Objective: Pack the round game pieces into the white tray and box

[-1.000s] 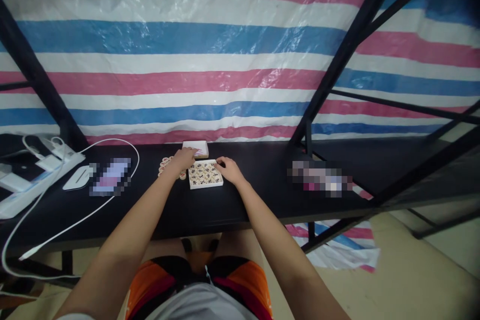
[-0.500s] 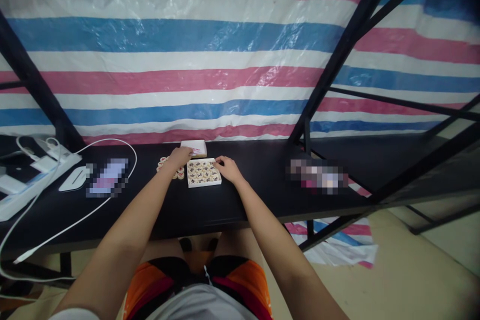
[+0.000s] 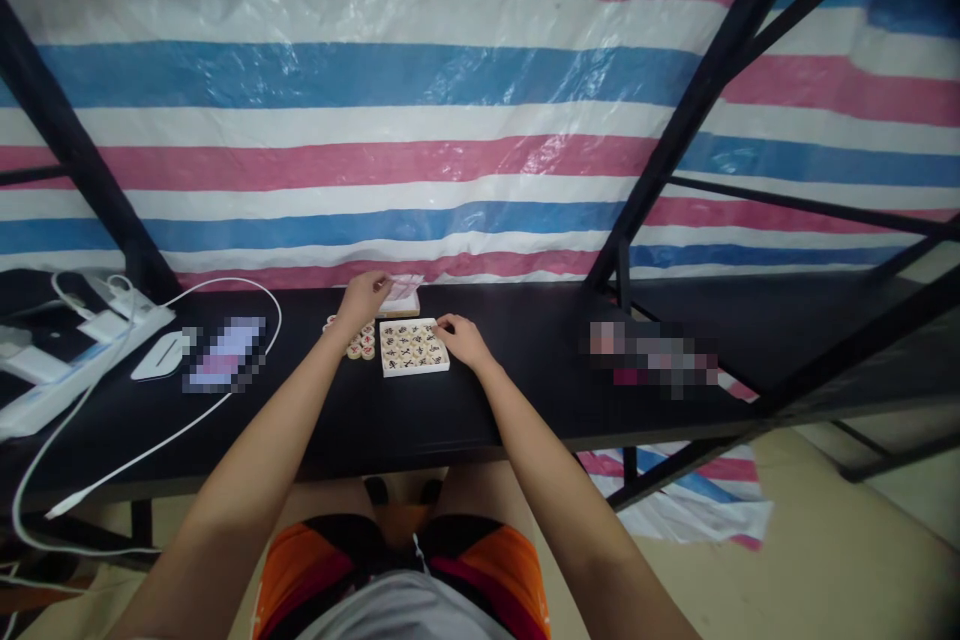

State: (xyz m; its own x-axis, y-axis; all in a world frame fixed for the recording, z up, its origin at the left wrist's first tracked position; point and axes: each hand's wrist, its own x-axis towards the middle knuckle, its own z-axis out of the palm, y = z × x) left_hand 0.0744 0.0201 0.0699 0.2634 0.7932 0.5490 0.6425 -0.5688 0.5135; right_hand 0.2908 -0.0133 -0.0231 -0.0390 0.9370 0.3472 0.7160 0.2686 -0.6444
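A small white box [image 3: 413,347] filled with round wooden game pieces sits on the black table [image 3: 420,410]. My right hand [image 3: 459,338] rests at the box's right edge, fingers curled against it. My left hand [image 3: 364,298] is raised a little behind the box and pinches a thin pinkish sheet [image 3: 403,286] lifted off a flat box lid [image 3: 401,303]. Several loose wooden pieces [image 3: 358,344] lie just left of the box, below my left wrist.
A white power strip [image 3: 71,350] with plugs and a white cable [image 3: 150,450] lie at the table's left, beside a white mouse [image 3: 156,356]. Black shelf bars [image 3: 675,120] rise on the right. A striped tarp [image 3: 375,100] hangs behind.
My left hand has risen from the lid, lifting the thin pinkish sheet with it. The loose pieces beside the box now show. My right hand has stayed at the box's edge.
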